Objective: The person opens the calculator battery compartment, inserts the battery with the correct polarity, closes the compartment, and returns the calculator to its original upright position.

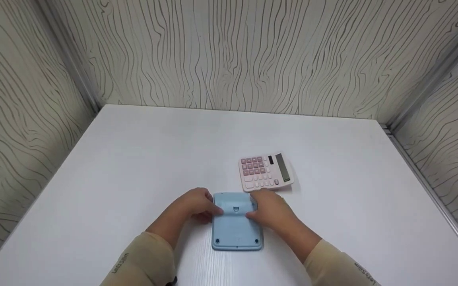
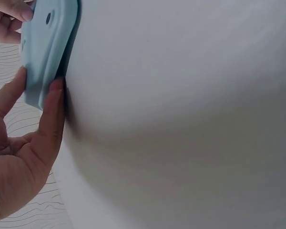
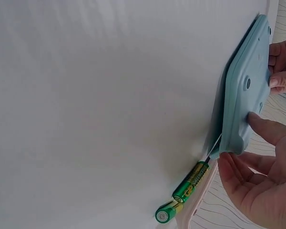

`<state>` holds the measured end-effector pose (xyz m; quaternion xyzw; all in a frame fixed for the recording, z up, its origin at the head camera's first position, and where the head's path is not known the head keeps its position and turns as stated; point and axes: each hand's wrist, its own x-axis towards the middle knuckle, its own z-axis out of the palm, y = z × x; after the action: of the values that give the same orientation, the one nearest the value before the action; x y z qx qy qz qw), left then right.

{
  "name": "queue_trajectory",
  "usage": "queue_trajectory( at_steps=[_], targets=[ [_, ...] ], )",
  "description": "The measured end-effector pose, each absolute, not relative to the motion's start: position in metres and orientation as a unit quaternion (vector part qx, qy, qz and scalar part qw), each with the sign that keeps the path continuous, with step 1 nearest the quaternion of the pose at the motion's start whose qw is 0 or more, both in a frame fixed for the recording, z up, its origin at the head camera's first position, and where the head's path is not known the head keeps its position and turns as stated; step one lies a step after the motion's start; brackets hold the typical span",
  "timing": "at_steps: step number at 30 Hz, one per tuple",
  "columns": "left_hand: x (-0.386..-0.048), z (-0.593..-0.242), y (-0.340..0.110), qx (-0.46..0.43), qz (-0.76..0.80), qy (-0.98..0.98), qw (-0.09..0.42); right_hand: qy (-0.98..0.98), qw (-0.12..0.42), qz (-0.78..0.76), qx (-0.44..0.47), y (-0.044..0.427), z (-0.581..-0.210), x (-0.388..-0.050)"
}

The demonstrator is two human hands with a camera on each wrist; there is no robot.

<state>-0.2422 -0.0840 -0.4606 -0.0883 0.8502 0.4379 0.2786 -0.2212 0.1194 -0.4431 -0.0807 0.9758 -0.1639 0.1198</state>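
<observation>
A light blue calculator [image 1: 237, 232] lies face down, its back with dark round feet and a small latch turned up. My left hand [image 1: 197, 204] grips its left edge, thumb on the back and fingers at the side; in the left wrist view the left hand [image 2: 31, 148] pinches that edge. From the right side my right hand [image 1: 272, 208] holds it, thumb on the back, as the right wrist view shows with the right hand [image 3: 262, 176] at the calculator's [image 3: 245, 90] edge. The calculator's keys and screen are hidden.
Just behind the right hand a pink and white calculator [image 1: 266, 171] lies face up on the white table [image 1: 133, 159]. In the right wrist view, two green batteries [image 3: 190, 182] rest near the blue calculator's corner, beside a thin dark-tipped tool. Patterned walls [image 1: 229, 51] surround the table.
</observation>
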Motion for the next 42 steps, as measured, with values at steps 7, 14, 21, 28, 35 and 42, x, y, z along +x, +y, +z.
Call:
queue_trajectory(
  at_steps=[7,14,21,28,35,42],
  targets=[
    [-0.242,-0.459,-0.084,-0.091,0.431,0.851,0.286,0.980,0.078,-0.136,-0.124,0.117,-0.437,-0.227],
    [-0.241,-0.460,-0.083,-0.091,0.435,0.852,0.277,0.966,0.068,-0.162,-0.188,0.115,-0.444,-0.228],
    [-0.243,-0.461,-0.085,-0.062,0.420,0.863,0.273,0.959,0.065,-0.161,-0.222,0.113,-0.454,-0.226],
    [-0.245,-0.463,-0.086,-0.065,0.414,0.865,0.275,0.962,0.049,-0.157,-0.220,0.108,-0.456,-0.224],
    [-0.246,-0.464,-0.087,-0.070,0.403,0.870,0.275,0.967,0.023,-0.060,-0.248,0.097,-0.454,-0.220],
    [-0.245,-0.464,-0.085,-0.076,0.403,0.869,0.276,0.960,-0.010,-0.007,-0.281,0.094,-0.454,-0.218]
  ],
)
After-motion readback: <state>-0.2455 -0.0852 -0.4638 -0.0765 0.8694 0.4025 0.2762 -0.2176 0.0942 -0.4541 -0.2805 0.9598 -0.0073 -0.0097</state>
